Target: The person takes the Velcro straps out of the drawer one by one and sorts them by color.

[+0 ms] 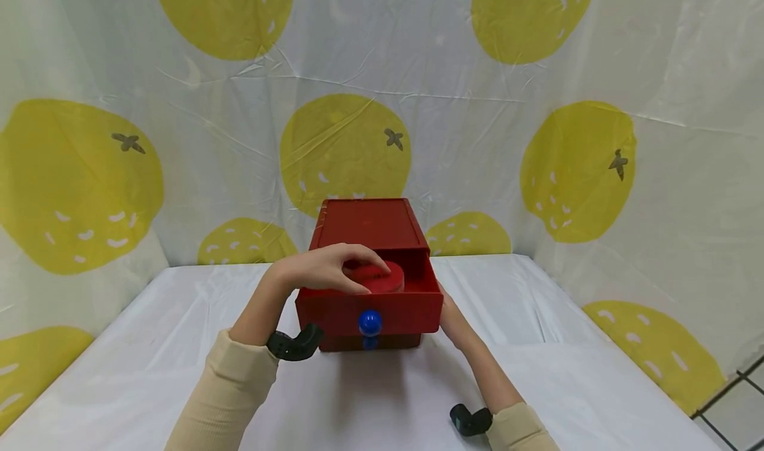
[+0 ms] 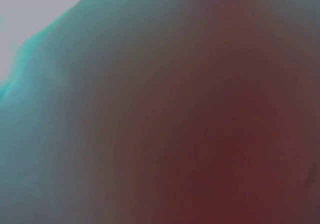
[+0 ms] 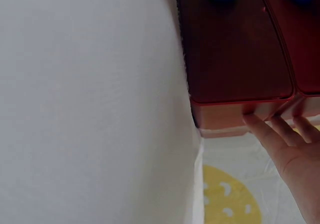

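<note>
A red drawer cabinet [image 1: 367,223] stands in the middle of the table, its upper drawer [image 1: 406,313] pulled out towards me. Inside that drawer is a flat, round red thing with a smooth top [image 1: 386,280]. My left hand [image 1: 322,266] reaches in from the left and grips it, thumb near the drawer's front edge and fingers curved over the top. At the cabinet's right side, the fairly straight fingers of my right hand [image 3: 295,151] touch the red wall. The left wrist view is only a dark red and teal blur.
Blue round knobs [image 1: 370,322] mark the upper and lower drawer fronts. A white cloth [image 1: 197,345] covers the table. Behind it hangs a pale sheet [image 1: 436,139] printed with yellow fruit. A dark wire grid [image 1: 725,398] shows at the lower right.
</note>
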### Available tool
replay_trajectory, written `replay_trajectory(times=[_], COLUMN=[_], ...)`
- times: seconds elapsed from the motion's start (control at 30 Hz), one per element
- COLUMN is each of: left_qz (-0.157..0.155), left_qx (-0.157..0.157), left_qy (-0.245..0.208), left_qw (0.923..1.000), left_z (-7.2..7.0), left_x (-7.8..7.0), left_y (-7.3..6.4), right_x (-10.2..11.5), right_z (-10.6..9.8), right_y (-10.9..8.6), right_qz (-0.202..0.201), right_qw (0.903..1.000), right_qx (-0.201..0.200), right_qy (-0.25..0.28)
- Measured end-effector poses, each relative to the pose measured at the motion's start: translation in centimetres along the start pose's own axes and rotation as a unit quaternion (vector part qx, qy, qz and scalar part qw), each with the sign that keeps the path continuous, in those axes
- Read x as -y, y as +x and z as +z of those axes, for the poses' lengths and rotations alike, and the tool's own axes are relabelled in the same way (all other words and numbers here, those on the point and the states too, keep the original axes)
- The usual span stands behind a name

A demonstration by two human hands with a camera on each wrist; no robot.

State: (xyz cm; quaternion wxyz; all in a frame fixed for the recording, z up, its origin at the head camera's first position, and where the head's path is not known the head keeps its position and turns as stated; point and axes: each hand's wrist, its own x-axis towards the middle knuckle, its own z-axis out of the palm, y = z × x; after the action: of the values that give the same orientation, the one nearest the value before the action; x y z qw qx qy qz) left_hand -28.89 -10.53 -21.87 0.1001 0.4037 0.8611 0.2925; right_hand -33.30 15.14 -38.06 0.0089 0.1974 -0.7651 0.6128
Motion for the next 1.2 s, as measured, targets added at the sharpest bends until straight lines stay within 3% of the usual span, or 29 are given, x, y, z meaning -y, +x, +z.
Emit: replay_trajectory(times=[0.43,0.8,1.03,1.13,1.2], left_qz=[0.008,0.015,0.027,0.047,0.064], left_qx=[-0.089,-0.193,-0.285,-0.330,-0.366], left_qy=[0.025,0.072,0.118,0.149,0.171], left_qw=[0.9957,0.9785,0.9508,0.9309,0.9128], left_z=[-0.4,0.0,0.6,1.0,1.3], left_x=[-0.8,-0.7,-0.2,0.4,0.9], left_y=[-2.2,-4.6,-5.5,-5.6,-5.7], right_x=[-0.1,-0.2,0.0,0.0,0.0], right_z=[0.0,-0.1,-0.2,-0.2,-0.1], right_y=[-0.1,0.1,0.1,0.1,0.1], right_qz=[0.006,0.001,-0.012,-0.016,-0.014], right_qw=[1.0000,1.0000,0.9999,0.9998,0.9998], right_qx=[0.004,0.006,0.010,0.012,0.012], right_qy=[0.005,0.005,0.001,0.006,0.009])
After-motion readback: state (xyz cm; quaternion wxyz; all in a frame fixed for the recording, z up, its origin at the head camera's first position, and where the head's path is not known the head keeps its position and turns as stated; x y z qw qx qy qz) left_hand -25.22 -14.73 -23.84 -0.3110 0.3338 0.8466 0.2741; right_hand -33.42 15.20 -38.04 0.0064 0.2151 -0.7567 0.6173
